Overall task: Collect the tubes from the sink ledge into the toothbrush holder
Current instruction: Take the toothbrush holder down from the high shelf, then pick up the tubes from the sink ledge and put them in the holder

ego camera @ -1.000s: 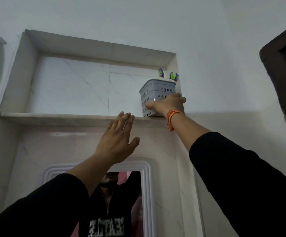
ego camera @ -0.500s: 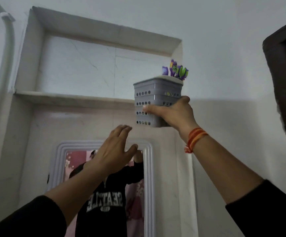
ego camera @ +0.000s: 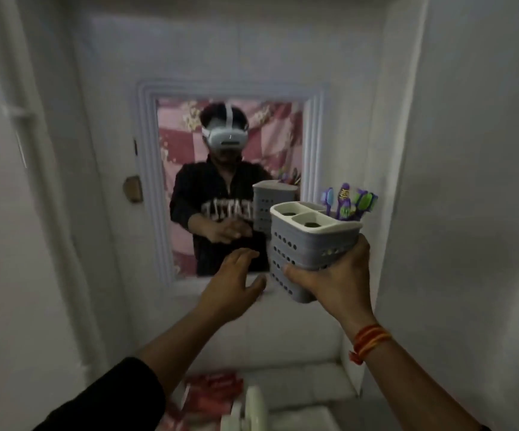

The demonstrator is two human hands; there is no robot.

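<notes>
Holder (ego camera: 309, 250) in right hand (ego camera: 334, 279)

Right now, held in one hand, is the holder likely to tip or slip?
The holder is probably light: the right hand alone carries it. It leans, and the toothbrushes crowd one corner, so it may tip that way. Its perforated walls likely aid grip.

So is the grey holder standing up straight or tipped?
Tipped a little. The toothbrush holder, gripped by the right hand, leans top-left, with the toothbrushes in its far compartment.
</notes>
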